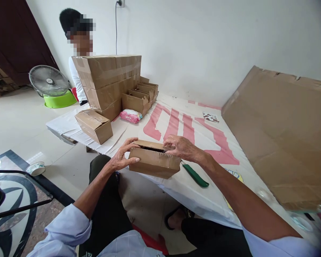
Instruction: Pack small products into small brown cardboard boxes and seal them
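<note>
A small cardboard box [152, 165] rests at the near edge of the cloth-covered table, with a dark gap showing along its top. My left hand [123, 156] grips its left end, thumb on the front side and fingers over the top. At the right end of the gap, my right hand [182, 148] is closed with curled fingers on the flap edge; its fingertips are partly hidden. Just right of the box lies a tool with a green handle [195, 175], its metal end partly hidden.
Taped cardboard boxes [104, 76] are stacked at the back left, beside open boxes [136, 101] and a pink packet [131, 116]. Another carton [95, 125] lies nearer. A big cardboard sheet [280, 135] leans at right. Behind the stack is a person [77, 80]; a fan [49, 81] stands left.
</note>
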A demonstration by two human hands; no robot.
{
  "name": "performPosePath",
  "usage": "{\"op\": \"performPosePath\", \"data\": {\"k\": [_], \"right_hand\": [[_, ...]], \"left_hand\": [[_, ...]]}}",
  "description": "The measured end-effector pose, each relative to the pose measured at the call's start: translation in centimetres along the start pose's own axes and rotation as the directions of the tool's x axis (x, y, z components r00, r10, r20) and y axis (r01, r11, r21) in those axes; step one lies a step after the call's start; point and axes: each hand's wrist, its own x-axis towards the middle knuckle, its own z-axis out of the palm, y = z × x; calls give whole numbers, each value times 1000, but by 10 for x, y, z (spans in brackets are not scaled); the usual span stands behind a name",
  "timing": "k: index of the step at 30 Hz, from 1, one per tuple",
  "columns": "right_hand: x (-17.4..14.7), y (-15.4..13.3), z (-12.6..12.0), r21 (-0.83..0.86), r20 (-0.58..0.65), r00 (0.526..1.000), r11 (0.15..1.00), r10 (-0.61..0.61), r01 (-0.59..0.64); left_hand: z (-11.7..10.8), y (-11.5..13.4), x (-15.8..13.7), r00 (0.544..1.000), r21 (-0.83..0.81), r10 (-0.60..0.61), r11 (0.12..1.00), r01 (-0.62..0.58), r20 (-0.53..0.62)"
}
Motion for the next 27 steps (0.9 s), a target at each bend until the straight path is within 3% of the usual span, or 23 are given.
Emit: {"op": "performPosePath", "data": {"k": [7,14,21,27], "right_hand": [[-11,-2,5,149,-73,997,989,2,9],[-7,-2,3,81,-10,999,996,47,-46],[-12,-6,6,86,-56,998,996,10,-5],[-11,-5,3,61,-24,999,998,31,-29]], "left_hand": [[4,-1,5,1000,15,-24,1000,24,2],[4,2,5,1000,28,-4,1000,4,-3],[6,1,8,1000,41,7,999,-7,-2],[5,2,8,1000,20,1,1000,-1,4]]}}
